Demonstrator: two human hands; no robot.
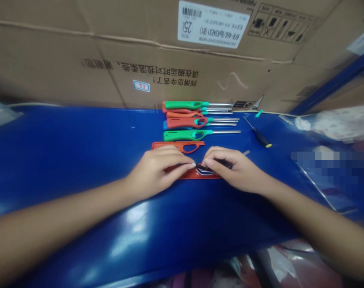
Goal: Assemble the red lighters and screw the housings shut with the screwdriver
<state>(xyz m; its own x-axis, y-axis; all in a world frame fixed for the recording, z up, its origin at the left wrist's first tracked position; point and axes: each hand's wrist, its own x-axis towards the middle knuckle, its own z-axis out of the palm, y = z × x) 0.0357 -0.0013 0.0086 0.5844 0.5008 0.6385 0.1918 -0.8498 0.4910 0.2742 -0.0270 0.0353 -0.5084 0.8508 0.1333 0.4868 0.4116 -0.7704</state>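
My left hand (161, 168) is closed in a pinch, thumb and forefinger meeting at one end of a small black part (199, 166). From the other side my right hand (234, 168) grips the same part, its fingers curled and partly hiding it. Beneath both hands lies an orange lighter shell half (189, 175) with a white-edged dark piece on it. Just behind, a second orange shell half (177, 145) with a trigger loop rests on the table, partly covered by my left hand. A thin rod end (246, 153) sticks out beyond my right fingers.
Several long-nosed lighters, including a green one (185, 135), lie in a row behind. A screwdriver (261, 137) is at right on the blue table (80, 160). A large cardboard box (65, 48) walls off the back. Plastic bags (338, 124) crowd the right side.
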